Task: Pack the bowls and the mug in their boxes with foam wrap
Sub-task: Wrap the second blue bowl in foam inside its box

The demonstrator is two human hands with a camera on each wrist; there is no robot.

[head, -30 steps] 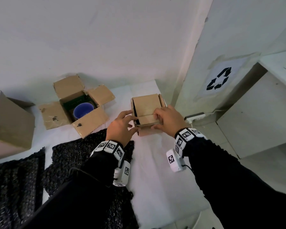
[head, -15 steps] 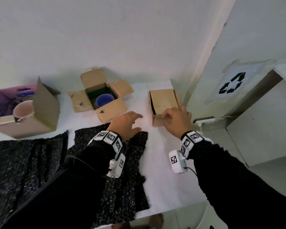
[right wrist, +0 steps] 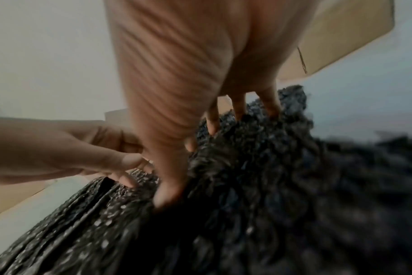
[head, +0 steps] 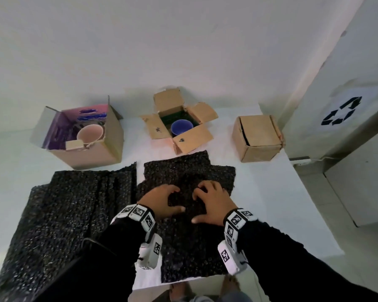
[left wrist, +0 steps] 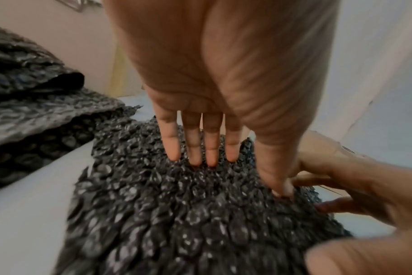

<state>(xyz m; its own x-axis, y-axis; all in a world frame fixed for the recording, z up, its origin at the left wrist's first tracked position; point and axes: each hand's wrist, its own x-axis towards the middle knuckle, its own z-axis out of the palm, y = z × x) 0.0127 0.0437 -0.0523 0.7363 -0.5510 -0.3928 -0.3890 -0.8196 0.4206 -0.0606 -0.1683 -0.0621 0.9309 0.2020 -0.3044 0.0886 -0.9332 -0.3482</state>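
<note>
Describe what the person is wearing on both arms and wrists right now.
Both arms are in long black sleeves. Each wrist carries a white band of square black-and-white marker tags, with a white camera unit bearing another tag below it. The left hand and right hand are bare.

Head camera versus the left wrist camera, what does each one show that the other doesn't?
Only the head view shows the pink mug in its open box, the blue bowl in the middle box and the closed box. Only the left wrist view shows the left hand's fingertips on the foam. Both show the left hand, right hand and black foam wrap.
</note>
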